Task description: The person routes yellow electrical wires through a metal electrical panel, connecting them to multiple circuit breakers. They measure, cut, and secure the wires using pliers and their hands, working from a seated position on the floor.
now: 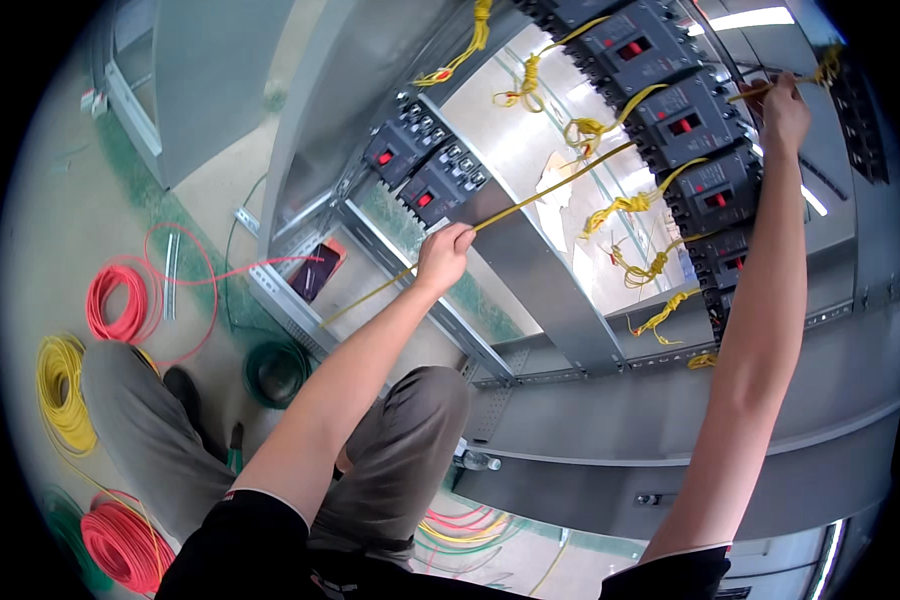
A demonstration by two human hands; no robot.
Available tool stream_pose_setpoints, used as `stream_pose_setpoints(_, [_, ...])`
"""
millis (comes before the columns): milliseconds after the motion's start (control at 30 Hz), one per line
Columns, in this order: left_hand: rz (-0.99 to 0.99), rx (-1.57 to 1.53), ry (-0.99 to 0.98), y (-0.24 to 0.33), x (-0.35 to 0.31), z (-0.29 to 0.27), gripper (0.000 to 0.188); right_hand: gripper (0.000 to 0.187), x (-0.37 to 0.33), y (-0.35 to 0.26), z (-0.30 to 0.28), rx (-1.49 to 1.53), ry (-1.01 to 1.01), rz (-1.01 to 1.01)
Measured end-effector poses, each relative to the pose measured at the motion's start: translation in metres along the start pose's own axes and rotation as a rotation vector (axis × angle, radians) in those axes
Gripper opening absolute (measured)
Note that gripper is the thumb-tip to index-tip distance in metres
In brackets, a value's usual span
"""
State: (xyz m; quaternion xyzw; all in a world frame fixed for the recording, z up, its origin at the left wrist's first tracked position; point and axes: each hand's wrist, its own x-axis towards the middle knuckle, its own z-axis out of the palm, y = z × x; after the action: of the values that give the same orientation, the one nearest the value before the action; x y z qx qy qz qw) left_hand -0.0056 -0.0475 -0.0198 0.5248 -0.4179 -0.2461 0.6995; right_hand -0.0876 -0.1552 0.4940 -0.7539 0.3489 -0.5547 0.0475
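Observation:
My left hand is closed in a pinch on a yellow wire. From there the wire stretches taut to the column of dark grey circuit breakers, and its other part runs down past my left forearm. My right hand is raised on the far side of that column, fingers closed on a short length of yellow wire. Whether this is the same wire is hidden by the breakers. Tied yellow wire bundles hang from the breakers. Two smaller breakers sit on a nearer rail.
A grey metal cabinet frame surrounds the breakers. Red wire coils, a yellow coil and a green coil lie on the floor around my legs. A phone rests by the frame, and a plastic bottle lies near my knee.

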Motion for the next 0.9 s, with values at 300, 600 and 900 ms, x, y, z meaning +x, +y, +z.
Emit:
stream_pose_setpoints(300, [-0.185, -0.138, -0.027, 0.019, 0.01, -0.013, 0.029, 0.034, -0.002, -0.002, 0.007, -0.027, 0.005, 0.004])
stream_pose_setpoints(600, [-0.204, -0.171, 0.072, 0.021, 0.013, 0.0, 0.024, 0.034, 0.006, 0.003, 0.004, -0.039, -0.016, 0.005])
stream_pose_setpoints(900, [-0.205, -0.019, 0.037, 0.03, 0.01, -0.007, 0.029, 0.035, 0.0, -0.003, 0.007, -0.025, -0.017, 0.028])
